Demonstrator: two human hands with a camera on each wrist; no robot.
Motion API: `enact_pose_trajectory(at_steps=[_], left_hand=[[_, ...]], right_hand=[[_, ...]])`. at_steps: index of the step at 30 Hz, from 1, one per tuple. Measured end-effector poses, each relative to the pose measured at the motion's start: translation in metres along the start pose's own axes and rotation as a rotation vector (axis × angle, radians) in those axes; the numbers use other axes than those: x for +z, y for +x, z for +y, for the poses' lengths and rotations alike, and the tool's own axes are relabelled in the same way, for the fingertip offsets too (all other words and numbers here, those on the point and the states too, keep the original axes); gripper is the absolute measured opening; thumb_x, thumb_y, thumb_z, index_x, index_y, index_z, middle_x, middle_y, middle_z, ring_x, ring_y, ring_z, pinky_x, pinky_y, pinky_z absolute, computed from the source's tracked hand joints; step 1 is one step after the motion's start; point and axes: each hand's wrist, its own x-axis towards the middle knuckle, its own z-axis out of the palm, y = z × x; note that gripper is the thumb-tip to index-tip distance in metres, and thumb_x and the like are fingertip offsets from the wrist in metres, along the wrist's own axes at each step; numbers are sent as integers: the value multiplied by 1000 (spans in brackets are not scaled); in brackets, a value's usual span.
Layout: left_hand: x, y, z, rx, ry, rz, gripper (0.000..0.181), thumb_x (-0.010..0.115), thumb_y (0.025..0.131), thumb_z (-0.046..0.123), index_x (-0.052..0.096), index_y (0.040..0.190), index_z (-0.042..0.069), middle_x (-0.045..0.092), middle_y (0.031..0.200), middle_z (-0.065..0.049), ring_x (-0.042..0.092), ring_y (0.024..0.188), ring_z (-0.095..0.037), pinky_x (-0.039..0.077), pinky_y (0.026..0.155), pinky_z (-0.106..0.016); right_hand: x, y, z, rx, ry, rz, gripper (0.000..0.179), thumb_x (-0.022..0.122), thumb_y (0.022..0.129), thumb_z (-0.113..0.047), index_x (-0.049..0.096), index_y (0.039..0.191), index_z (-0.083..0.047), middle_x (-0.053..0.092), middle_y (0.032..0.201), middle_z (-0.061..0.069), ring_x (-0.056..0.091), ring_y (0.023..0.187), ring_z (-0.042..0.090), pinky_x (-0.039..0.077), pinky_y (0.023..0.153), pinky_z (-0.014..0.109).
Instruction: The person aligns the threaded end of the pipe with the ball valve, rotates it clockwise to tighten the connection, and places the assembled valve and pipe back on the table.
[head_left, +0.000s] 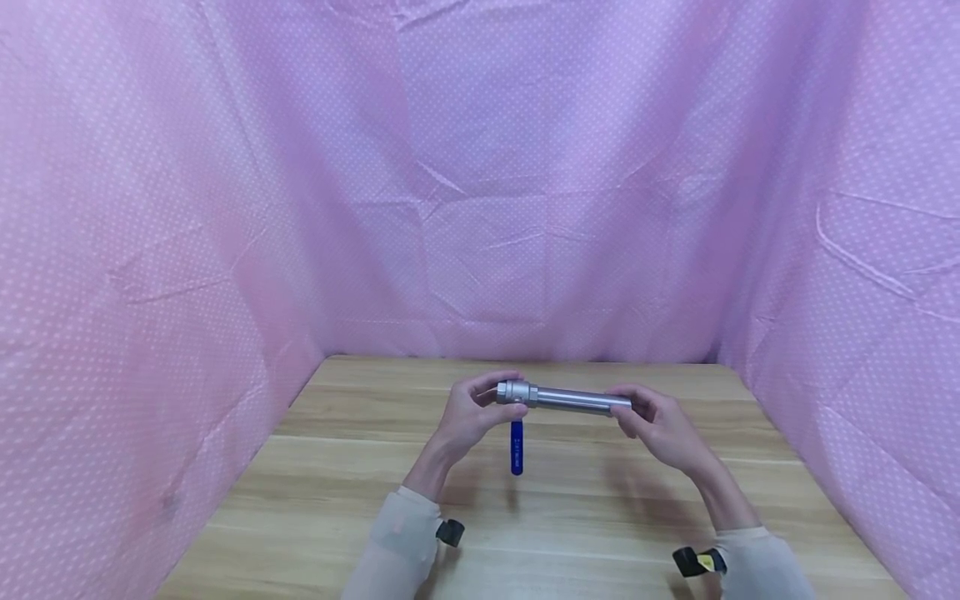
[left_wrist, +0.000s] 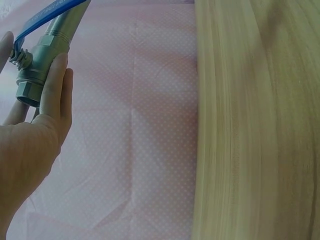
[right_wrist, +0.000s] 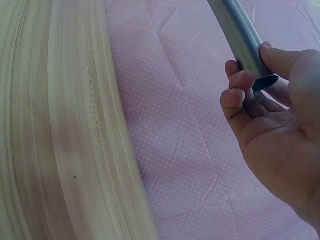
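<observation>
Wood table point(head_left: 337, 467), pink dotted cloth point(head_left: 480, 183) hung on three sides, creased, reaching the tabletop.

The person wears a pale cream, long-sleeved top, its cuffs ending just short of the wrists. A small black camera mount is strapped to each forearm; the one by the right hand point(head_left: 663, 429) carries a yellow patch. The left hand point(head_left: 468, 417) is bare.

White print on the blue handle point(head_left: 516, 446) is unreadable.
</observation>
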Motion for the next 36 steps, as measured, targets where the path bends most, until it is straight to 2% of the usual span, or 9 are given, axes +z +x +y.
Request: enact_pose_trajectory(at_steps=[3, 6, 11, 15, 22, 28, 36], left_hand=[[-1, 1, -1, -2, 2, 0, 60, 92, 93, 15, 72, 149, 14, 75, 143, -9, 74, 131, -22, 64, 109, -38], [-1, 1, -1, -3, 2, 2, 63, 92, 93, 14, 70, 151, 10, 74, 144, -9, 73, 132, -23, 64, 109, -38], [-1, 0, 0, -14, -5, 5, 62, 92, 93, 14, 71, 151, 13, 75, 145, -8, 73, 132, -22, 64, 109, -38], [0, 0, 1, -14, -8, 7, 60, 92, 93, 15, 72, 150, 14, 75, 143, -7, 74, 131, -21, 64, 108, -36], [0, 0, 4, 1, -21, 10, 59, 92, 92, 11, 74, 147, 16, 75, 144, -11, 74, 133, -24, 66, 107, -37], [0, -1, 4, -4, -16, 17, 59, 92, 92, 11, 74, 147, 15, 75, 144, -11, 74, 133, -23, 65, 108, -36], [0, -2, 6, 1, -13, 17, 58, 91, 92, 11, 74, 147, 16, 74, 144, -10, 73, 133, -23, 65, 107, -37]], right_hand=[[0, 0, -1, 11, 18, -1, 24, 69, 111, -7, 71, 134, 1, 63, 85, -4, 62, 71, 7, 57, 62, 28], [-1, -1, -1, 43, 54, -1, 32, 74, 108, -5, 68, 138, 4, 72, 96, -10, 71, 81, 1, 63, 69, 26], [-2, -2, -1, 65, 80, -3, 39, 77, 105, -1, 63, 141, 4, 77, 114, -12, 79, 97, 2, 67, 76, 27], [-1, -2, -1, 57, 70, 0, 38, 76, 105, 0, 64, 140, 4, 77, 112, -7, 78, 94, 2, 66, 74, 27], [0, -1, -3, 41, 61, 3, 30, 74, 108, -3, 67, 137, 2, 64, 88, -4, 62, 73, 3, 57, 62, 28], [0, 0, -2, 8, 38, 11, 27, 71, 109, -4, 69, 135, 1, 61, 84, -5, 60, 71, 3, 55, 59, 29], [0, -1, -3, -10, -2, 7, 23, 66, 113, -6, 71, 135, 0, 65, 87, 1, 63, 74, 6, 58, 64, 29]])
